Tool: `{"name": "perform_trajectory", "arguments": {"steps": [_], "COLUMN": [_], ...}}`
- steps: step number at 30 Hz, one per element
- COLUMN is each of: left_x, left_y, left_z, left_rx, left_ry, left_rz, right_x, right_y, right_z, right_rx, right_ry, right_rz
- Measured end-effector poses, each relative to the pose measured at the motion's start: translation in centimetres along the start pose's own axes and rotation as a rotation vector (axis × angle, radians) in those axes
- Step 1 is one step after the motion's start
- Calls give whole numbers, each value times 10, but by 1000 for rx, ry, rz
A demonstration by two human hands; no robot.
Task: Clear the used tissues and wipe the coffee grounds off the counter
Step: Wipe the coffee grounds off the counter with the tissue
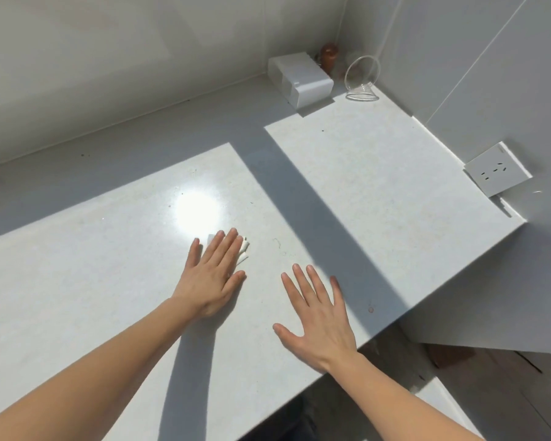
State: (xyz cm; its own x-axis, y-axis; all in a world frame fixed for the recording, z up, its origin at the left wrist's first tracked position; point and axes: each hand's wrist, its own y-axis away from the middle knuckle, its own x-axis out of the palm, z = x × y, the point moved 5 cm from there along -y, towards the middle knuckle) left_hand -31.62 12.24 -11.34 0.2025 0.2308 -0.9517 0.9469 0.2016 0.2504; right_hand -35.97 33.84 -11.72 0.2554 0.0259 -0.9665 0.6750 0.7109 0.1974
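left hand (211, 275) flat and fully open, fingers together, pressing a folded white tissue (243, 248) onto the counter (77, 281), the tissue mostly hidden under the fingers and showing only past their tips. right hand (315, 316) also flat and open with fingers spread, palm down near the counter's front edge, holding nothing, apart from the tissue; faint dark specks (279, 245) lie between the two hands' fingertips. in the far corner, well apart from the hands: a white box (299, 79), contents not visible, and beside it a clear glass jar (362, 79) on its side, looking empty.
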Motion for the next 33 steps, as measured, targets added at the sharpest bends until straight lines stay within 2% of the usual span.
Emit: {"name": "perform_trajectory", "arguments": {"steps": [7,13,18,25,30,33], "left_x": [8,32,58,74,79,80], "left_y": [101,191,241,255,256,258], "left_z": [93,70,4,-73,-106,-110], "left_rx": [-435,-653,-665,-642,-568,-552], "left_ry": [138,284,318,299,201,233], "left_rz": [-70,-105,-84,-97,-114,-162], "right_x": [2,3,3,4,4,4], "right_y": [2,2,1,2,1,1], "right_z": [-4,-3,-2,0,-1,-1], "right_rx": [-9,-49,-56,-85,-99,-105], "right_ry": [39,113,124,81,65,63], "right_rz": [-17,-17,-9,-14,-23,-27]}}
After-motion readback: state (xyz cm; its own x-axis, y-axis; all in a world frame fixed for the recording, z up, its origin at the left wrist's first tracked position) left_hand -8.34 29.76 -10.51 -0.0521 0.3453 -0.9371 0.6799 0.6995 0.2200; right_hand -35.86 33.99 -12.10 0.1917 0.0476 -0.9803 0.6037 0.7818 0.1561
